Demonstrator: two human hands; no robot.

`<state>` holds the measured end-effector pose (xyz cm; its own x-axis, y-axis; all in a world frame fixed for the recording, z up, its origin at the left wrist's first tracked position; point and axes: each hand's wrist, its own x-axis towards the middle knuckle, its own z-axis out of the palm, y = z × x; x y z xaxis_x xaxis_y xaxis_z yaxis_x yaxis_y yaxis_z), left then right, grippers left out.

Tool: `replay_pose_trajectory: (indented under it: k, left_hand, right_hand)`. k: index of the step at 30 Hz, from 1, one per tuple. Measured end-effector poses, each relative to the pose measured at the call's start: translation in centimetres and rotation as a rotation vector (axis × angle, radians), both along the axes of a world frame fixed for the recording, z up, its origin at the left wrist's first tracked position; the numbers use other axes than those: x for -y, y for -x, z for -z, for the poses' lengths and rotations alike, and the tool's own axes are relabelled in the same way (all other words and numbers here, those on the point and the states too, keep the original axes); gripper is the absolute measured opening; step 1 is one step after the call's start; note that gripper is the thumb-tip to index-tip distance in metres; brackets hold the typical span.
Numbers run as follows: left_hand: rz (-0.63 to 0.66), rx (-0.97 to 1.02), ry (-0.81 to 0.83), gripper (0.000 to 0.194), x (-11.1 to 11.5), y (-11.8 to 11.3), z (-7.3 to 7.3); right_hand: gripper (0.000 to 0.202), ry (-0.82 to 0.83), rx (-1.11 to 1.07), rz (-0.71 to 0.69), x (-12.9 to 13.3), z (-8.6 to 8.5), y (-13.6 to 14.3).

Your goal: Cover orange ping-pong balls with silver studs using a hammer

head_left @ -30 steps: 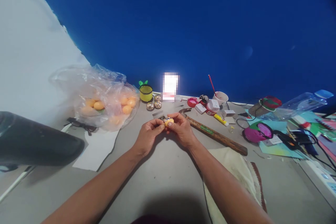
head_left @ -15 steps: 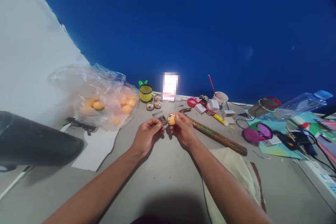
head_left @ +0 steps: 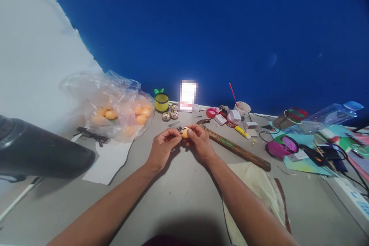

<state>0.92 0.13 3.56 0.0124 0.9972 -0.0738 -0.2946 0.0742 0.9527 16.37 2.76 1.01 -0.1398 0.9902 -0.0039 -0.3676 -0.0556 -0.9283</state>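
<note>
Near the middle of the table, my right hand (head_left: 198,140) holds a small orange ball-like piece (head_left: 184,133) with dark marks on its left side. My left hand (head_left: 165,144) is pinched at the left edge of that piece; whatever sits between its fingertips is too small to make out. Just beyond the hands lies a dark patterned piece, mostly hidden by the fingers. Several speckled round pieces (head_left: 166,116) stand behind, beside a yellow mesh cup (head_left: 162,102).
A hammer (head_left: 236,146) lies right of my hands, above a cream cloth (head_left: 253,188). Plastic bags with orange pieces (head_left: 111,114), a dark cylinder (head_left: 43,150) and white paper (head_left: 108,161) are on the left. Paint pots, a white cup (head_left: 242,107) and a bottle (head_left: 328,117) stand right.
My left hand has moved right, and its fingertips now meet the orange piece. The orange piece has shifted slightly left in my right hand. The view has moved a little.
</note>
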Motion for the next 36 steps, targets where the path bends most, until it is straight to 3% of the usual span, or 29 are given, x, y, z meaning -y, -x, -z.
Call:
replay_pose_trajectory:
  k: [5, 11, 25, 32, 36]
  left_hand:
    - [-0.029, -0.1, -0.033, 0.018, 0.17, -0.07, -0.25]
    - [-0.041, -0.103, -0.059, 0.02, 0.03, -0.14, 0.15]
    - [-0.04, -0.176, -0.066, 0.02, -0.03, -0.13, 0.3]
    - [-0.084, -0.127, -0.054, 0.023, -0.06, -0.26, 0.13]
    - [-0.047, -0.005, 0.002, 0.028, -0.13, -0.28, 0.32]
  right_hand:
    - [0.043, -0.009, 0.011, 0.009, 0.07, -0.06, 0.05]
    - [0.043, -0.009, -0.022, -0.05, 0.19, 0.09, 0.0]
    - [0.042, -0.025, 0.018, -0.019, 0.28, -0.34, 0.01]
    - [0.042, -0.053, 0.051, 0.014, 0.47, -0.62, 0.14]
    - [0.041, -0.08, 0.099, 0.074, 0.51, -0.54, 0.34]
